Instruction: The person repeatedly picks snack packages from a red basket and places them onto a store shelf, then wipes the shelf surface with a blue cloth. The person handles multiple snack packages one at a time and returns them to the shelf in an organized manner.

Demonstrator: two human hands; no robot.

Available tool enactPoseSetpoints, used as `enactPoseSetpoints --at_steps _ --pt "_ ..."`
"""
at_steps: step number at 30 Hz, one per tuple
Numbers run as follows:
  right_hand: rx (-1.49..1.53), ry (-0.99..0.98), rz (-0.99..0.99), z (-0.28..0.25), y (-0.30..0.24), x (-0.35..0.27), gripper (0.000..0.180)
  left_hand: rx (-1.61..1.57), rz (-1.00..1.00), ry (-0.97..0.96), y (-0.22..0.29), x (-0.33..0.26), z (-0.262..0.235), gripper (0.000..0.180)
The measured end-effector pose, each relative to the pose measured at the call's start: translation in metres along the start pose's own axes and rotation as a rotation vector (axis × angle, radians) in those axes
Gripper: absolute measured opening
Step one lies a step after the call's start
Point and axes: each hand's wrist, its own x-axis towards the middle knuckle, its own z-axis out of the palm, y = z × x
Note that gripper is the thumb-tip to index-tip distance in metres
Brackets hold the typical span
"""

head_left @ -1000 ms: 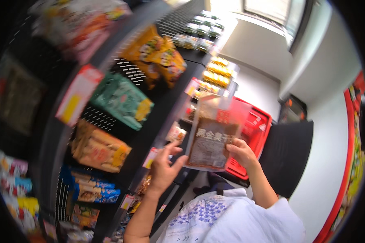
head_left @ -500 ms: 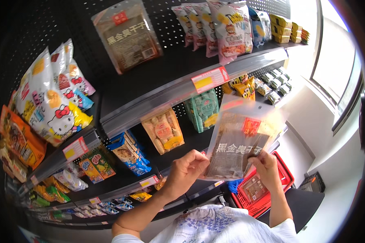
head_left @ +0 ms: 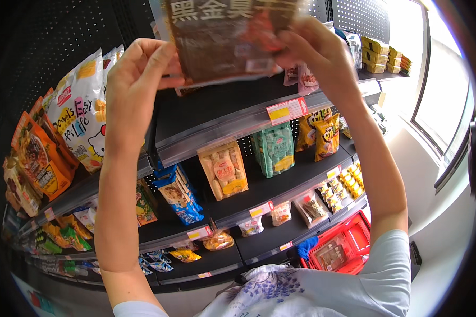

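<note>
High in front of the upper shelf (head_left: 211,121), I hold up a clear-edged pouch of dark brown flat snack (head_left: 211,50). My left hand (head_left: 143,79) is closed at the pouch's left edge, thumb and fingers together. At its right side, my right hand (head_left: 322,53) grips the pouch, slightly blurred. The pouch's top runs out of view. It hides most of what stands behind it on the shelf. A similar brown pouch (head_left: 331,256) lies in the red basket (head_left: 362,240) low on the right.
Beneath the upper shelf stand a tan snack bag (head_left: 223,170), a green bag (head_left: 275,150) and yellow bags (head_left: 327,138). White bags (head_left: 76,108) and orange bags (head_left: 45,158) fill the left side. Yellow packs (head_left: 374,55) are stacked near the window (head_left: 433,79).
Both hands have risen with the brown pouch, from above the basket up to the upper shelf and leftward. My arms are now stretched up.
</note>
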Motion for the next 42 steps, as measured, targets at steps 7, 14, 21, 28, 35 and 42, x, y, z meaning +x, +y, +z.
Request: enactPoseSetpoints --at_steps 7,14,21,28,35,42 --pt "0.083 0.015 0.036 0.082 0.112 0.084 0.020 0.122 -0.311 0.055 -0.093 0.056 -0.027 0.023" --pt "0.007 -0.082 0.280 0.113 0.158 0.112 0.017 0.277 -0.564 0.021 -0.153 0.086 -0.023 0.022" --pt "-0.091 -0.222 0.428 0.131 0.178 0.111 0.012 0.507 -0.701 -0.006 -0.192 0.087 -0.022 0.022" --pt "-0.285 -0.325 0.383 0.135 0.197 0.110 0.011 0.515 -0.754 -0.070 -0.191 0.075 -0.019 0.013" --pt "-0.370 -0.238 0.223 0.144 0.205 0.113 0.011 0.561 -0.754 -0.037 -0.193 0.077 -0.023 0.015" --pt "-0.375 -0.154 0.174 0.142 0.201 0.108 0.015 0.587 -0.738 -0.041 -0.188 0.073 -0.019 0.018"
